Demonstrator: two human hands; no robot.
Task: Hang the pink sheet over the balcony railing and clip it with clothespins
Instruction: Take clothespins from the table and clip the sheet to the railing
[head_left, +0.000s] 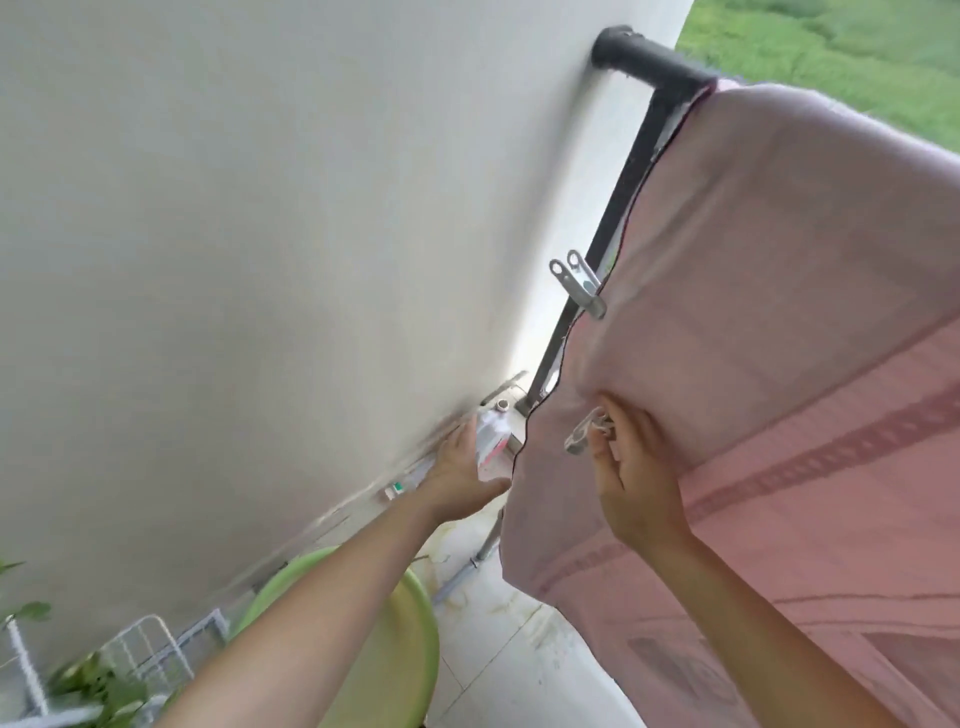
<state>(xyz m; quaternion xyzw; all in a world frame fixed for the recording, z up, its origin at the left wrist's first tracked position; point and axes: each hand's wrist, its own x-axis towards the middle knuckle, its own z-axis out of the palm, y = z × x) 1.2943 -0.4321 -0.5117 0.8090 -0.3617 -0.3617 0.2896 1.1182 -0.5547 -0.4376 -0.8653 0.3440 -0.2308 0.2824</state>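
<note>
Pink sheet (769, 312) is seen draped over the dark balcony railing (639, 57), hanging down on the near side. The view is tilted, so the sheet's free side edge runs from upper right to lower left, alongside the railing's upright post.

A metal clothespin (579, 283) is clipped on that edge. Its long axis lies diagonal, with the looped handles pointing up-left toward the wall (260, 260) and the jaws biting the hem.

Lower on the cloth a second clothespin (584, 434) is pinched between thumb and fingers of the right hand (636, 478). It is held against the sheet and slanted from lower left to upper right; whether it grips the fabric cannot be told.

The left hand (457, 480) is held open with fingers straight and the thumb reaching toward the hem — nothing is held in it.

Just beyond it a white bottle (491, 441) stands at the foot of the wall. A green basin (395, 649) sits on the tiled floor (498, 639) under the left forearm. A white wire rack (150, 649) and a leafy plant (93, 680) are noted at lower left — grass (857, 52) beyond the railing.
</note>
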